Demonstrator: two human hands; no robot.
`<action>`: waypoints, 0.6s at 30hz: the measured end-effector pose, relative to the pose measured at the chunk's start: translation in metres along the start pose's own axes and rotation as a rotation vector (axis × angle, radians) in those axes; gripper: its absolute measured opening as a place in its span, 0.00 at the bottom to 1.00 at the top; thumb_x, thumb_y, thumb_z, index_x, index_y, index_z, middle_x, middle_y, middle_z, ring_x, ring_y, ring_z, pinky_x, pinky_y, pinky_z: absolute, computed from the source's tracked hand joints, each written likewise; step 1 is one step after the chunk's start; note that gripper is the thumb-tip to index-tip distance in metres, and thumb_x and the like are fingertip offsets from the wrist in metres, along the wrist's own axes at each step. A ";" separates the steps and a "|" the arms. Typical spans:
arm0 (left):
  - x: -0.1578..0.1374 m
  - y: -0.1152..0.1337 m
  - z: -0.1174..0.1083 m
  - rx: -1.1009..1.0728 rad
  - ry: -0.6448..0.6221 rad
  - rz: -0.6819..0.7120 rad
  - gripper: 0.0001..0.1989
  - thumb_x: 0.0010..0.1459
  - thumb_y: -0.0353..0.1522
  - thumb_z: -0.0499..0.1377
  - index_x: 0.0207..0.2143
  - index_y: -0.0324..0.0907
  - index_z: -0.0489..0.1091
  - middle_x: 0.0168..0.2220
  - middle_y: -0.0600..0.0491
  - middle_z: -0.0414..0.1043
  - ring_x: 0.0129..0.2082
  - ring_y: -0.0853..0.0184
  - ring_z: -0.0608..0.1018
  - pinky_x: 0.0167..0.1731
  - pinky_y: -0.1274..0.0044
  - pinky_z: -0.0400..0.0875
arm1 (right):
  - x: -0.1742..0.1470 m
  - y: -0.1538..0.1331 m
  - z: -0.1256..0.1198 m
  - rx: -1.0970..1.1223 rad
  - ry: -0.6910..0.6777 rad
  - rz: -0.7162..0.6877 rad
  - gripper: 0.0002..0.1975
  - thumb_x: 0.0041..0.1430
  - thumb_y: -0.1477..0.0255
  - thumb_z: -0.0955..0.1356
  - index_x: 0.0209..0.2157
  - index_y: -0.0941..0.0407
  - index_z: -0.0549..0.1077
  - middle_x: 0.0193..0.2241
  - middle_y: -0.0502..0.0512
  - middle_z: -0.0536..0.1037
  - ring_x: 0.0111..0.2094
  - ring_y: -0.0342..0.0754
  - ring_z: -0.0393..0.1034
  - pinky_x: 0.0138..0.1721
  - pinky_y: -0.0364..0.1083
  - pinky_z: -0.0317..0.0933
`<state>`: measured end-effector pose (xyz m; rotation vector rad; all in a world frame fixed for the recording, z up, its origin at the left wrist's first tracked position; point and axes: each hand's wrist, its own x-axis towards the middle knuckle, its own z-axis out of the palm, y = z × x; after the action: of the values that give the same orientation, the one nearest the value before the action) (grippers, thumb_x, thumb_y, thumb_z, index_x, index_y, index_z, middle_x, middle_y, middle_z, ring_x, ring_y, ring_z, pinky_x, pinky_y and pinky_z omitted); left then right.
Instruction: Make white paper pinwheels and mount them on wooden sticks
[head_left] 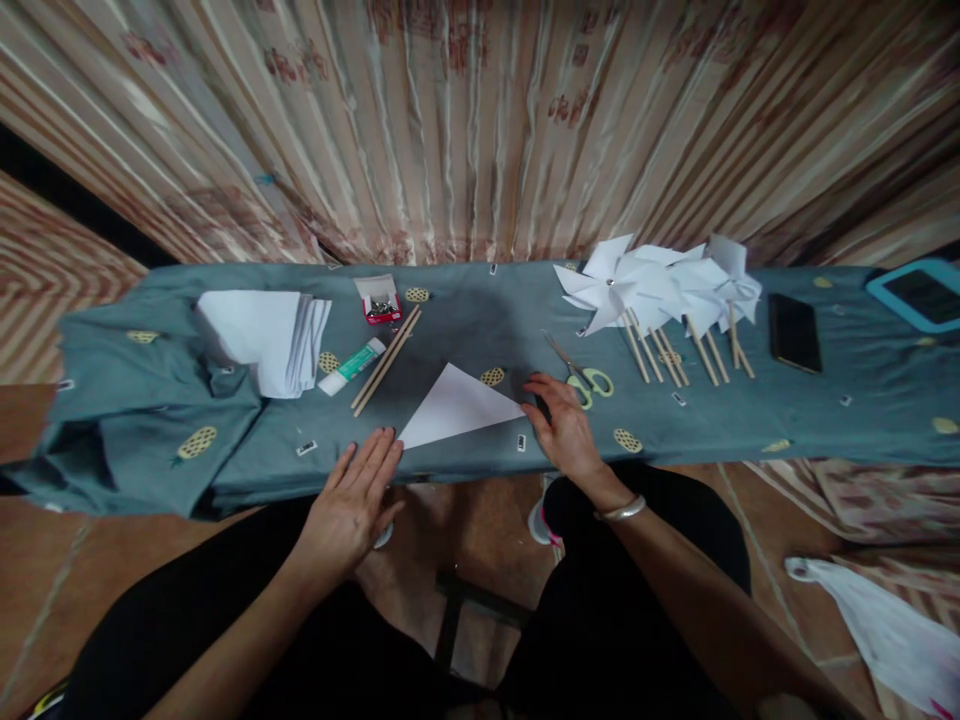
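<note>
A sheet of white paper point(459, 408) lies folded into a triangle near the front edge of the cloth-covered table. At its left corner my left hand point(352, 500) rests with fingers stretched out flat, the fingertips at the paper. My right hand point(562, 430), with a silver bangle on the wrist, is at the right corner; its thumb touches or nearly touches the tip and the other fingers are apart and slightly bent. Just beyond that hand lie scissors point(598, 386) with pale green handles.
Left of the triangle are wooden sticks point(386, 362), a glue stick point(352, 367), a small red box point(381, 307) of metal pins and a stack of white paper point(259, 335). Rightward lie several paper pinwheels point(660, 290), a black phone point(795, 332) and a blue-framed device point(922, 295).
</note>
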<state>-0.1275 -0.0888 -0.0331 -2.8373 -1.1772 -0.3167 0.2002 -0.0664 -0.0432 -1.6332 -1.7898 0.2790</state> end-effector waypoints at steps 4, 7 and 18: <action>-0.009 -0.001 -0.002 0.043 0.015 -0.010 0.34 0.66 0.39 0.48 0.68 0.35 0.41 0.65 0.35 0.57 0.64 0.52 0.63 0.59 0.59 0.61 | -0.001 0.002 -0.002 -0.005 -0.002 -0.013 0.14 0.64 0.73 0.61 0.47 0.58 0.73 0.51 0.64 0.75 0.53 0.57 0.67 0.56 0.60 0.59; -0.013 -0.001 -0.001 0.028 0.034 -0.025 0.34 0.66 0.39 0.48 0.69 0.36 0.40 0.64 0.35 0.58 0.64 0.52 0.63 0.59 0.59 0.61 | 0.000 0.001 -0.003 -0.002 0.006 -0.009 0.15 0.65 0.73 0.59 0.47 0.58 0.74 0.50 0.64 0.75 0.52 0.57 0.67 0.56 0.59 0.60; -0.007 0.011 -0.005 -0.197 0.002 -0.243 0.31 0.67 0.39 0.47 0.68 0.41 0.43 0.65 0.39 0.57 0.66 0.54 0.60 0.62 0.55 0.56 | 0.005 -0.012 -0.001 0.188 -0.150 0.038 0.09 0.57 0.69 0.69 0.40 0.54 0.77 0.55 0.60 0.73 0.56 0.57 0.67 0.57 0.58 0.59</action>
<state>-0.1256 -0.1021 -0.0289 -2.8519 -1.5772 -0.4712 0.1914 -0.0640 -0.0344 -1.5475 -1.7839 0.5832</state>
